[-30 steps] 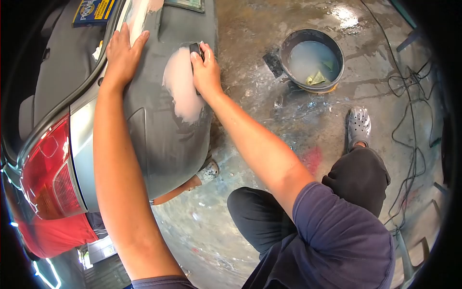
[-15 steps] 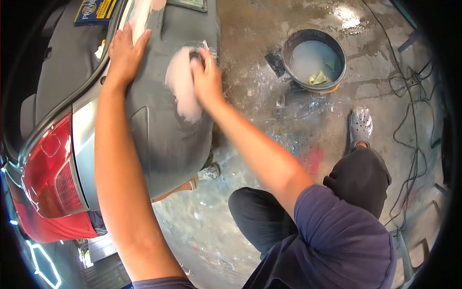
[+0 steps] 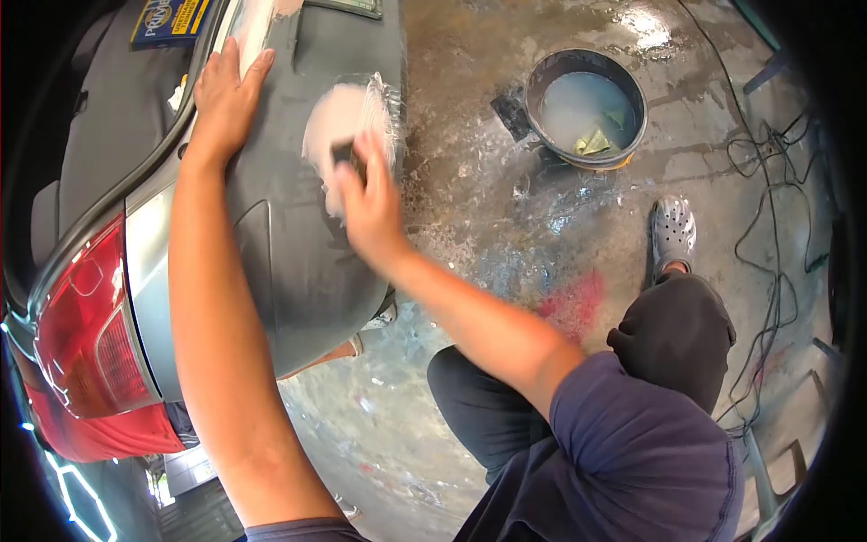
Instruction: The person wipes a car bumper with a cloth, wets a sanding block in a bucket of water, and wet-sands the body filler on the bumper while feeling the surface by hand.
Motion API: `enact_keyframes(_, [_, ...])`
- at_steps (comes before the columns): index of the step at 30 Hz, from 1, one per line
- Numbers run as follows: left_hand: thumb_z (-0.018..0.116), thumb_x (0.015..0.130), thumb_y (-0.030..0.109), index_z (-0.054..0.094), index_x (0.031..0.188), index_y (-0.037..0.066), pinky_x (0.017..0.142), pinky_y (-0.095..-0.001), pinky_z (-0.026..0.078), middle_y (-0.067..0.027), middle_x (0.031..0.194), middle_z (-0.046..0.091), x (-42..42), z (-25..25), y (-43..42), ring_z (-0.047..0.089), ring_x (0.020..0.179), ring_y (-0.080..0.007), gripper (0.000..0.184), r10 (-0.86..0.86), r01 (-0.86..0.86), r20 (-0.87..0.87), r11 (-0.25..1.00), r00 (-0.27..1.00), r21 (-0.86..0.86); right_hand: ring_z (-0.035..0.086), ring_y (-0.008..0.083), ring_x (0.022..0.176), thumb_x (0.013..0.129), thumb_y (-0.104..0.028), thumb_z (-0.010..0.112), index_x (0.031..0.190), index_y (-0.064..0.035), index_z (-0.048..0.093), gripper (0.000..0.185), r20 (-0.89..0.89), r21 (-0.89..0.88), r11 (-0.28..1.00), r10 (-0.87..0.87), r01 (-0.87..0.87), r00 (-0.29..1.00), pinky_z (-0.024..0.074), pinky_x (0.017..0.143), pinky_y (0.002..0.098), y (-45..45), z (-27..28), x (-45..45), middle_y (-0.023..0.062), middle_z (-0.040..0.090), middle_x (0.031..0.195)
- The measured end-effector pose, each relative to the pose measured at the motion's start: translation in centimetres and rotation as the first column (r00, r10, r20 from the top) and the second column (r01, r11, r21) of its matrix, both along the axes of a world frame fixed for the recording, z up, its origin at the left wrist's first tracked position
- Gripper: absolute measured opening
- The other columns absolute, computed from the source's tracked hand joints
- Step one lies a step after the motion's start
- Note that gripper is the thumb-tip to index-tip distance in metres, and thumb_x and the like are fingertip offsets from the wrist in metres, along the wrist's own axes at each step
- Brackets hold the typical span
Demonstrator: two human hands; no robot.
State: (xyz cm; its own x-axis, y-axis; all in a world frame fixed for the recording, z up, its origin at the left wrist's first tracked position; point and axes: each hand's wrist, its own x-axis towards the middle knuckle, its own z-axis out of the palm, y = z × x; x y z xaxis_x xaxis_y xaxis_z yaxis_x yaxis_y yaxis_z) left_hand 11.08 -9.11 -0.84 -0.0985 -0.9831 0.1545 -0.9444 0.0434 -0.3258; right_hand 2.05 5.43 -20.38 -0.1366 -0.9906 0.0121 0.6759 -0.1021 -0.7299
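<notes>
On pinkish patch [image 3: 339,113] of curved matte-gray bumper [image 3: 302,248], R fingers [image 3: 372,152] clamp dk block [image 3: 342,154], L fingers [image 3: 231,61] splayed.

Bumper [image 3: 312,271] of grey plastic look, matt and smooth, pink patch [image 3: 339,113] with chalky finish, whitish smear [image 3: 375,99] on its edge, wet-looking; tail light [image 3: 86,298] of glossy red plastic; floor [image 3: 452,208] like stained concrete, shiny in wet places; bucket [image 3: 587,62] of dark plastic; shirt [image 3: 632,434] of soft matt cloth

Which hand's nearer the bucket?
Right. The right hand is at the pink patch, across the floor from the bucket; the left hand is farther off, on the bumper.
</notes>
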Motion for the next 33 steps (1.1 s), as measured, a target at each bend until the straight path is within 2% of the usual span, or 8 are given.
enact_keyframes(1, [0.047,0.100,0.066,0.032,0.158,-0.005,0.124,-0.0483,0.017,-0.0337,0.157,0.038,0.2,0.0,-0.2,0.026,0.152,-0.0436,0.092,-0.002,0.002,0.001,1.000,1.000,-0.005,0.045,0.0384,0.145,0.104,-0.014,0.055,0.153,0.0115,0.034,0.059,-0.137,-0.033,0.999,-0.026,0.021,0.990,0.0365,0.118,0.0437,2.2,0.6,-0.3,0.0331,0.040,0.156])
enact_keyframes(11, [0.047,0.101,0.065,0.033,0.157,-0.006,0.125,-0.0488,0.014,-0.0317,0.160,0.034,2.0,0.1,-0.8,0.024,0.154,-0.0426,0.091,-0.065,0.065,0.087,0.998,0.994,-0.003,0.061,0.0369,0.127,0.101,-0.021,0.061,0.142,0.0036,0.050,0.049,-0.001,0.137,0.989,0.060,-0.060,0.998,0.0476,0.106,0.0417,-6.9,-1.2,-1.4,0.0245,0.061,0.139])
enact_keyframes(15, [0.045,0.103,0.063,0.034,0.157,-0.006,0.126,-0.0482,0.012,-0.0272,0.162,0.034,1.6,0.3,-0.2,0.023,0.155,-0.0398,0.088,-0.106,0.100,0.184,0.994,0.977,0.040,0.042,0.0436,0.146,0.103,-0.014,0.058,0.153,0.0082,0.035,0.059,-0.206,-0.048,0.999,-0.035,0.025,0.978,0.0380,0.118,0.0464,4.1,-0.3,0.3,0.0330,0.033,0.160])
enact_keyframes(19, [0.044,0.104,0.060,0.036,0.156,-0.005,0.126,-0.0479,0.012,-0.0282,0.161,0.035,0.8,0.2,0.1,0.024,0.154,-0.0395,0.084,-0.086,0.087,0.046,0.996,0.995,-0.017,0.049,0.0429,0.140,0.103,-0.015,0.058,0.149,0.0082,0.038,0.056,0.086,0.113,0.993,-0.035,0.025,0.996,0.0400,0.116,0.0444,-1.6,-0.6,1.3,0.0332,0.045,0.151])
enact_keyframes(22, [0.043,0.105,0.059,0.037,0.155,-0.005,0.126,-0.0471,0.014,-0.0288,0.160,0.036,1.1,0.5,0.3,0.026,0.153,-0.0398,0.082,-0.134,0.136,0.057,0.990,0.989,-0.037,0.057,0.0380,0.132,0.101,-0.023,0.062,0.143,0.0047,0.049,0.052,-0.011,0.216,0.976,0.029,-0.026,1.000,0.0455,0.109,0.0411,-10.5,-3.2,1.3,0.0264,0.060,0.140])
enact_keyframes(26, [0.048,0.105,0.055,0.040,0.155,-0.003,0.125,-0.0469,0.018,-0.0280,0.159,0.038,0.8,0.9,0.2,0.028,0.152,-0.0399,0.076,-0.193,0.197,0.054,0.979,0.980,-0.061,0.056,0.0314,0.130,0.100,-0.025,0.064,0.143,0.0035,0.048,0.054,0.219,0.239,0.958,0.106,-0.159,0.970,0.0428,0.110,0.0394,-13.2,-4.3,-1.0,0.0229,0.058,0.142])
enact_keyframes(30, [0.061,0.102,0.041,0.048,0.151,0.003,0.124,-0.0500,0.026,-0.0204,0.161,0.039,-4.5,0.7,1.9,0.030,0.152,-0.0378,0.063,-0.283,0.316,0.354,0.948,0.891,-0.038,0.052,0.0261,0.128,0.101,-0.025,0.065,0.144,0.0015,0.046,0.054,0.352,0.536,0.839,-0.120,-0.095,0.928,0.0403,0.110,0.0370,-8.8,-5.6,-5.3,0.0175,0.055,0.139])
enact_keyframes(33, [0.062,0.102,0.030,0.046,0.153,0.007,0.126,-0.0518,0.022,-0.0124,0.165,0.038,-8.2,-1.9,4.9,0.027,0.156,-0.0324,0.059,-0.381,0.242,0.542,0.919,0.749,0.311,0.053,0.0227,0.129,0.103,-0.021,0.064,0.143,0.0041,0.046,0.051,0.425,0.630,0.756,-0.148,-0.174,0.893,0.0370,0.113,0.0344,-6.5,-7.8,-6.3,0.0168,0.057,0.140])
